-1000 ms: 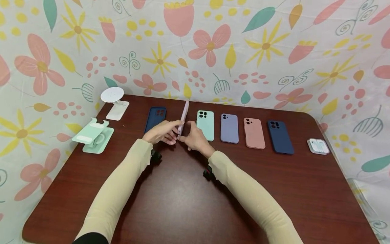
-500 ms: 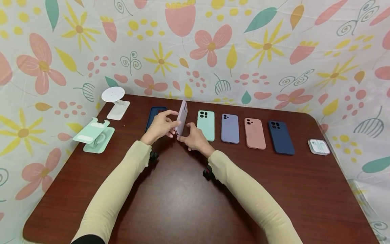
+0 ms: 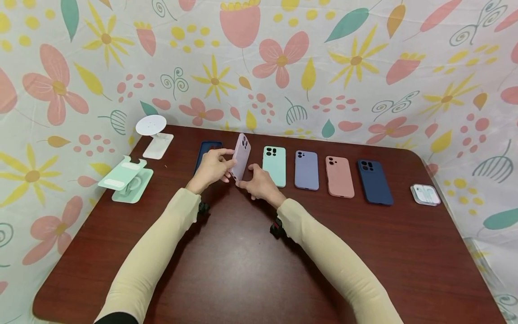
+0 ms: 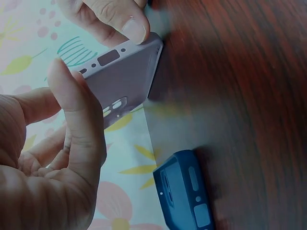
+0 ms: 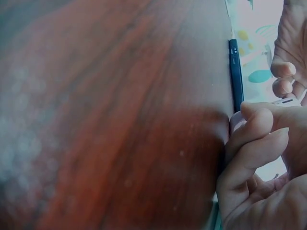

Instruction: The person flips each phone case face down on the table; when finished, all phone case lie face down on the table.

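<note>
A lilac phone case (image 3: 242, 155) stands on its long side edge, tilted, its back with the camera holes turned to the right. My left hand (image 3: 212, 168) pinches its upper left edge between thumb and fingers. At its lower corner, my right hand (image 3: 262, 183) holds it low over the table, thumb on the corner. In the left wrist view the hollow inside of the case (image 4: 129, 79) and its port cutouts show. A dark blue phone case (image 3: 206, 148) lies hollow side up behind my left hand, partly hidden by it. My right fingertips are close to a mint phone case (image 3: 274, 164).
A row continues right with a periwinkle case (image 3: 306, 170), a pink case (image 3: 339, 176) and a navy case (image 3: 374, 182). Boxed earphones (image 3: 425, 194) lie at the right edge. A mint phone stand (image 3: 128, 180) and a white stand (image 3: 154, 135) are at left. A patterned cloth hangs behind.
The lilac case has turned from edge-on so that its back now shows, its top tilting left. My left hand has shifted slightly up with it; my right hand has stayed at the lower corner.
</note>
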Tool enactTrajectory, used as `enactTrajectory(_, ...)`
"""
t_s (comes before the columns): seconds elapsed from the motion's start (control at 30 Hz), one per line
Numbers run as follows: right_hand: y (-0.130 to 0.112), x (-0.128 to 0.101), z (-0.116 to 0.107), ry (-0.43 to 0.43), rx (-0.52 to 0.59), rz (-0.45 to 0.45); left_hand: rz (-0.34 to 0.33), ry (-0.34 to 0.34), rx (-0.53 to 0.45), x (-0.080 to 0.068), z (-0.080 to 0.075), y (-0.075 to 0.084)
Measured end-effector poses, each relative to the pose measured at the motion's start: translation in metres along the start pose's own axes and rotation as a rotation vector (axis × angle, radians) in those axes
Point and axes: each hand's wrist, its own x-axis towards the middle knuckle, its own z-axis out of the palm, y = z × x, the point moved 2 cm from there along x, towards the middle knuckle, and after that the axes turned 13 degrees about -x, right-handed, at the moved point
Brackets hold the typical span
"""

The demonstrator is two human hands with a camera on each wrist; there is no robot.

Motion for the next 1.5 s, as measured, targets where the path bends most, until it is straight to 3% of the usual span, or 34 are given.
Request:
enactTrajectory(0.37, 0.001, 0.001, 0.001, 0.004, -0.012, 0.005, 0.008, 0.015, 0.020, -0.002, -0.002, -0.007)
enactTrajectory(0.57, 0.001, 0.001, 0.000, 0.000, -0.019, 0.014, 0.004, 0.014, 0.101, -0.003, -0.002, -0.010)
enactTrajectory(1.03, 0.000, -0.002, 0.001, 0.022, -0.017, 0.018, -0.223, -0.055, 0.274, -0.002, 0.006, -0.016)
enactTrajectory(1.5, -0.003, -0.003, 0.001, 0.039, -0.019, 0.046, -0.244, -0.099, 0.321, 0.001, 0.013, -0.017)
